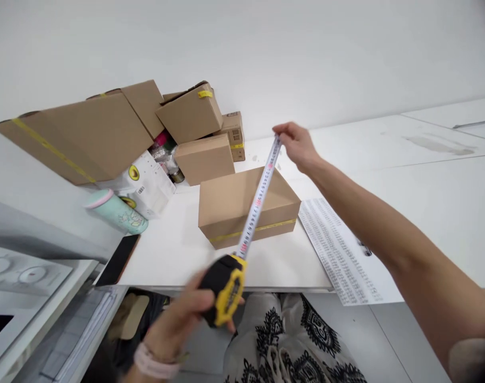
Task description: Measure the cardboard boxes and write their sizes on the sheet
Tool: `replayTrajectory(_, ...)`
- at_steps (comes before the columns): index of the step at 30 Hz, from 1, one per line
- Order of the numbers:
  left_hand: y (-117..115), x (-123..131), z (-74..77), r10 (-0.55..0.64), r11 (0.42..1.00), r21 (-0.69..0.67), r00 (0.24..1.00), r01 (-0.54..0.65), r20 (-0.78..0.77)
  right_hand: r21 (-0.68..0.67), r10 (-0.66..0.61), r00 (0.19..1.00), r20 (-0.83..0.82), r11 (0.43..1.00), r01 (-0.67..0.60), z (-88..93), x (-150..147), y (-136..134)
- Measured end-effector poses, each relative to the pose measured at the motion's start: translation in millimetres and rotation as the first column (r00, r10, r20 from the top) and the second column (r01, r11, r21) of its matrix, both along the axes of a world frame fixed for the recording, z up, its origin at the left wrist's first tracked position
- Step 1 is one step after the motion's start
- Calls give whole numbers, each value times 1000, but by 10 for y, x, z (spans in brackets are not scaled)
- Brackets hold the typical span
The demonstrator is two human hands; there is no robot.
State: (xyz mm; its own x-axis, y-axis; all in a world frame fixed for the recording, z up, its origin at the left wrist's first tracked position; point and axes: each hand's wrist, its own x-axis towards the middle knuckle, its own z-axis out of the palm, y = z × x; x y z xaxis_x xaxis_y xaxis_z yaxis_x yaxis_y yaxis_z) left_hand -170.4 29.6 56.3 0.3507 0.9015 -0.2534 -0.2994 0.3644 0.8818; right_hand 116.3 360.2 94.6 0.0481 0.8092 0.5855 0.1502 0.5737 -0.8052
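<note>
Two hands share one tape measure [228, 292]. Taking the carton [236, 199] at the centre of the worktop [262, 268] as the middle of the dial, the left hand [181, 316] is at seven o'clock, its fingers clamped around the black and yellow case. The right hand [298, 143] is at one o'clock, fingers pinched on the free end of the single tape blade [255, 208], which runs slantwise over the carton; whether it touches the cardboard I cannot tell.

That one carton has its top closed and a strip of yellow tape along its near side. Between ten and eleven o'clock stand at least four more cartons [205, 159], one of them tilted; their contents cannot be seen. Small wrapped items, too cluttered to count, sit between them and one white box [152, 183] with avocado prints. At nine o'clock one mint tumbler [120, 211] leans, its pink lid on. One printed sheet [342, 255] lies at four o'clock.
</note>
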Motion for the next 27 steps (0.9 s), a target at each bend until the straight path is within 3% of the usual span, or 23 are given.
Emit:
replayTrajectory(3,-177,590,-273,-87,987,-118,978,110,188,-173,107,994,-17,979,-108,-185,-155,7)
replayTrajectory(5,-225,899,-317,-91,986,-115,962,124,256,-248,144,989,-22,958,-145,-260,-231,-9)
replayTrajectory(10,-194,1348,-70,-96,992,-47,946,116,309,-366,166,985,50,921,-137,-327,-362,8)
replayTrajectory(14,-109,1522,70,-165,985,5,931,173,326,-363,157,986,61,923,-125,-386,-402,78)
replayTrajectory(19,-85,1634,29,-210,977,48,913,207,351,-352,161,982,100,929,-116,-446,-371,150)
replayTrajectory(24,-150,1668,22,-89,994,-18,903,106,421,-375,208,975,71,912,-167,-467,-351,155)
replayTrajectory(27,-193,1647,24,-87,987,-89,909,134,408,-347,225,971,75,919,-186,-471,-340,141)
